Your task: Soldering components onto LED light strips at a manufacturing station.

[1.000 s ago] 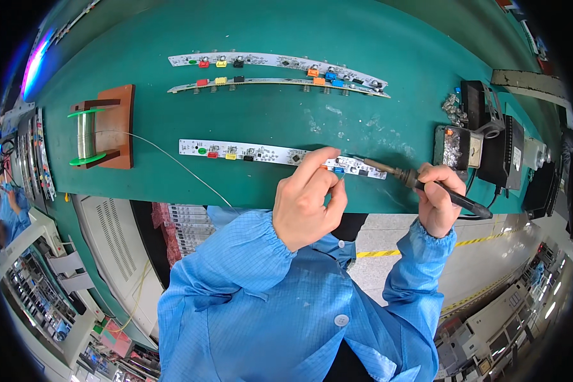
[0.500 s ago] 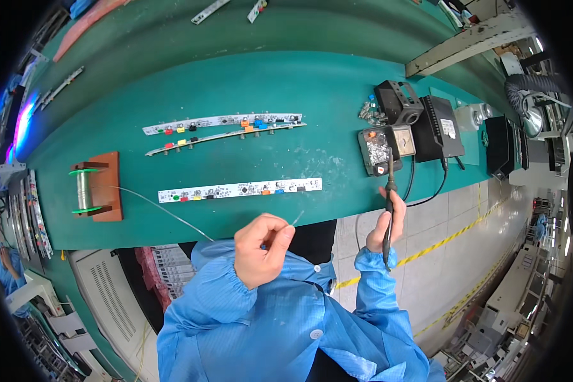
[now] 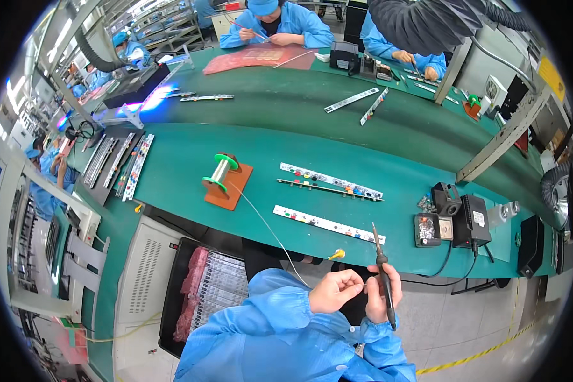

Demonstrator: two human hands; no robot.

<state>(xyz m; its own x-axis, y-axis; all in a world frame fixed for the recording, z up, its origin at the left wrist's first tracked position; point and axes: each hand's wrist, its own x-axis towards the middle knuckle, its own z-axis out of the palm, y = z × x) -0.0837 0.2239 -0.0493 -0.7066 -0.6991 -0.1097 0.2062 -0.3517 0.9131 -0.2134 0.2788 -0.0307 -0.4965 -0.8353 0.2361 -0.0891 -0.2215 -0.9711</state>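
Note:
My right hand (image 3: pixel 384 298) is wrapped round the dark handle of a soldering iron (image 3: pixel 381 258), its thin tip pointing up and away from me. Close beside it, my left hand (image 3: pixel 336 291) is pinched together on solder wire (image 3: pixel 267 227); its fingers hide the wire's end. The wire curves down from a spool with green flanges (image 3: pixel 221 170) on a brown stand (image 3: pixel 239 184). Beyond the iron lies a white circuit board strip (image 3: pixel 328 225) with small coloured connectors. Farther back are a second board strip (image 3: pixel 330 181) and a third (image 3: pixel 325 189) tipped on its edge.
At the right stand a small parts box (image 3: pixel 426 230), a black iron holder (image 3: pixel 446 198) and a black soldering station (image 3: pixel 472 219) with its cable. More strips (image 3: pixel 137 167) lie at the left. A yellow piece (image 3: pixel 337 254) sits by the table's front edge. Below is a black bin (image 3: pixel 172 318). Co-workers sit opposite.
The view has swung up and to the left. The soldering iron has come away from the parts box in my right hand, and my two hands have drawn close together.

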